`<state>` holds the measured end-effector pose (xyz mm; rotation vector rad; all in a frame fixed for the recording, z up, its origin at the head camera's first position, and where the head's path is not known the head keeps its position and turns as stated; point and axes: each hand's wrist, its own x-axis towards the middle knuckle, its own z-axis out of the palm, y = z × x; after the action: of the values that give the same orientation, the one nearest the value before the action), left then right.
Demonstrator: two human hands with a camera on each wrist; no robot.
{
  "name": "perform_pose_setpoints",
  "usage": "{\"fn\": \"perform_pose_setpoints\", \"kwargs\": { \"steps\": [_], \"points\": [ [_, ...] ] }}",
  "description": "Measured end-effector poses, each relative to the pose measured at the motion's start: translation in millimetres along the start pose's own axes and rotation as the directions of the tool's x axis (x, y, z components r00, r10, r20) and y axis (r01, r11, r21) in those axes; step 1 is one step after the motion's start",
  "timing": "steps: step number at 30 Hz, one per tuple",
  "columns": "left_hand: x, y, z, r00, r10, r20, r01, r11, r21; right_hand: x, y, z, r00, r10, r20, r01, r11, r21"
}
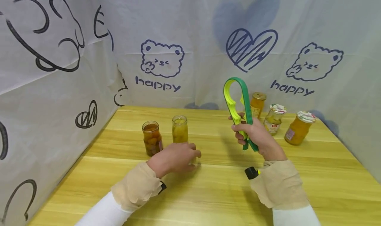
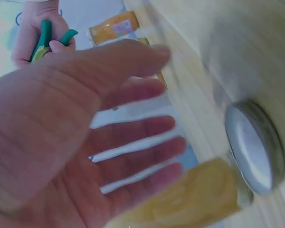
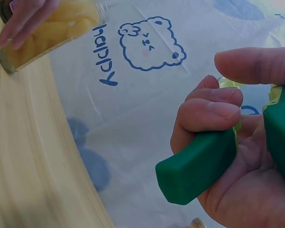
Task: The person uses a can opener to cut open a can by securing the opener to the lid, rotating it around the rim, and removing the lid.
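Note:
My right hand (image 1: 253,130) grips a green and yellow jar opener (image 1: 244,97) by its handles, raised above the table, its loop pointing up. In the right wrist view, fingers curl round one green handle (image 3: 199,166). Over the table, my left hand (image 1: 177,158) has its fingers extended and holds nothing. Just beyond it stands a lidless glass jar of yellow fruit (image 1: 180,130). Beside that, to the left, is another lidless jar with darker amber fruit (image 1: 151,140). The left wrist view shows a metal lid (image 2: 255,147) on the table by the yellow jar; my hand mostly hides it in the head view.
At the back right stand three lidded jars: one with a gold lid (image 1: 258,103), one with a patterned lid and pale contents (image 1: 273,120), and an orange one (image 1: 298,128). White cloth (image 1: 202,64) with drawings hangs behind the wooden table (image 1: 208,196) and along its left side.

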<state>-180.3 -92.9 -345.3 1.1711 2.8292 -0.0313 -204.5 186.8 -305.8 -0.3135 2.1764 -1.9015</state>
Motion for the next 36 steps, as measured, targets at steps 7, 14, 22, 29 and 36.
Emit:
{"fn": "perform_pose_setpoints", "kwargs": {
  "steps": [7,14,22,29,36],
  "points": [
    [50.2,17.5,-4.2,0.977,0.154,-0.147,-0.176,0.972,-0.155,-2.9,-1.0,-18.4,0.999,0.009,-0.037,-0.009,1.0,-0.003],
    [101.7,38.4,-2.9,0.954,0.142,-0.263,-0.214,0.938,-0.272,-11.1,-2.3,-37.9,0.998,0.005,-0.056,-0.006,1.0,-0.031],
    [138.8,46.7,-0.1,0.918,-0.002,-0.397,-0.204,0.855,-0.476,-11.6,-3.1,-50.8,0.997,0.003,-0.073,-0.003,1.0,-0.003],
    [173.3,39.1,14.1,0.912,-0.202,-0.356,-0.121,0.698,-0.706,-14.2,3.3,-61.4,0.997,0.0,-0.076,-0.003,0.999,-0.042],
    [199.8,29.9,30.5,0.884,-0.355,-0.304,-0.056,0.566,-0.823,-13.3,14.1,-64.0,0.996,0.043,-0.082,-0.045,0.999,-0.029]
  ]
}}
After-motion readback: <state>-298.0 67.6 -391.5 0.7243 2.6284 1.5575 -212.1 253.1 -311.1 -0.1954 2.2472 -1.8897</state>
